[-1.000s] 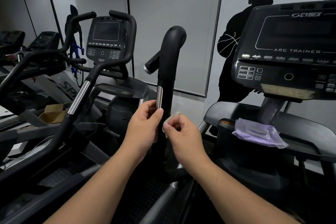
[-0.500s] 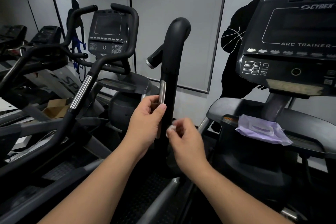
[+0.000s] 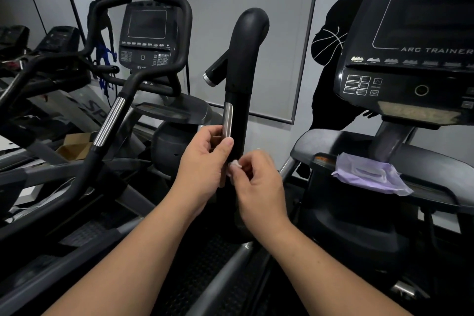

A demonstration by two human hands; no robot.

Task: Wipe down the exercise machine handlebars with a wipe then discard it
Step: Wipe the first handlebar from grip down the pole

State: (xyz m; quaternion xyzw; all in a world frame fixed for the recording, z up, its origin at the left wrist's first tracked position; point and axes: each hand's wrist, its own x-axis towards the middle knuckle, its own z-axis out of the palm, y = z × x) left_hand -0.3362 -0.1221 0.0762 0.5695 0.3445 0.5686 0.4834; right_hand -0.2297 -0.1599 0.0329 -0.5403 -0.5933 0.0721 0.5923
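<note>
A black upright handlebar (image 3: 242, 64) with a silver sensor strip (image 3: 227, 117) rises in the middle of the view. My left hand (image 3: 205, 165) grips it from the left, thumb on the lower part of the strip. My right hand (image 3: 257, 185) is pinched on a small balled white wipe (image 3: 234, 163), pressed against the bar just beside my left thumb. Most of the wipe is hidden in my fingers.
A purple wipes pack (image 3: 369, 176) lies on the Arc Trainer's tray at right, under its console (image 3: 410, 59). A second machine with a console (image 3: 147, 36) and a curved handlebar (image 3: 109, 120) stands at left. A cardboard box (image 3: 75, 145) sits on the floor.
My right hand has moved left, bringing the wipe against the bar by my left thumb. The view has tilted slightly, shifting the machines.
</note>
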